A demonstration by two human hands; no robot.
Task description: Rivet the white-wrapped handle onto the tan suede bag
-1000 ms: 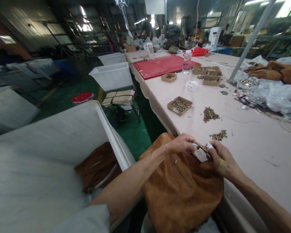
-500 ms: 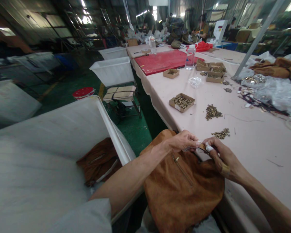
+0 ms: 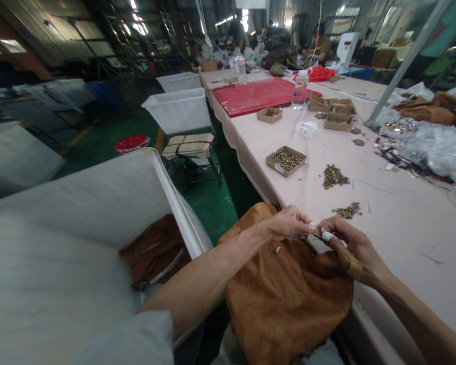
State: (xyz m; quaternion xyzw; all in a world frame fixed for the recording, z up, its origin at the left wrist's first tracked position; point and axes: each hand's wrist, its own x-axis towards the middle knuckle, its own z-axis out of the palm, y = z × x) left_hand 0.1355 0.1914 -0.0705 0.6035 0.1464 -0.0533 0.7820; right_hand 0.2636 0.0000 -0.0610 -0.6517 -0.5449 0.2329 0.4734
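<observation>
My left arm reaches from the lower left, past the rim of the white bin (image 3: 165,187) and over the bag (image 3: 285,304), slanting up to the right with its elbow bent. My left hand (image 3: 289,223) is back-up, the fingers curled and pointing right, thumb and forefinger drawn together on a brown strip (image 3: 317,232). My right arm comes from the lower right, and my right hand (image 3: 351,246) leans in to meet the left, forefinger arched, white-wrapped thumb pressed in, pinching the same strip. Exactly how each fingertip sits on it is too small to tell. A tan band (image 3: 355,267) lies near the base of my right thumb. The strip is held at the table's (image 3: 395,228) near edge, above the bag, whose zip (image 3: 287,266) faces up below my left wrist. Beyond my right hand, a small stud pile (image 3: 347,210) lies on the table.
</observation>
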